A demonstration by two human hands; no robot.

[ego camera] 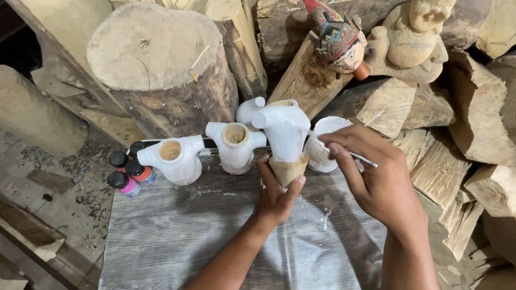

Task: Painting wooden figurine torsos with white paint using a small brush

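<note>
The left hand [276, 194] grasps the bare wooden base of a white-painted carved torso [285, 138], holding it upright above the grey worktop [175, 251]. The right hand [373, 174] pinches a thin paintbrush [363, 158] in its fingers, just beside the torso's right flank. Two more white torsos [178, 159] stand behind, by paint bottles [129, 174].

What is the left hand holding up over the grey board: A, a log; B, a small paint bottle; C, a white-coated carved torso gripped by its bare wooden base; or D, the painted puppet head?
C: the left hand grips the bare wooden base of the white-coated carved torso, lifted above the grey board, while the right hand holds a thin brush beside it.
</note>
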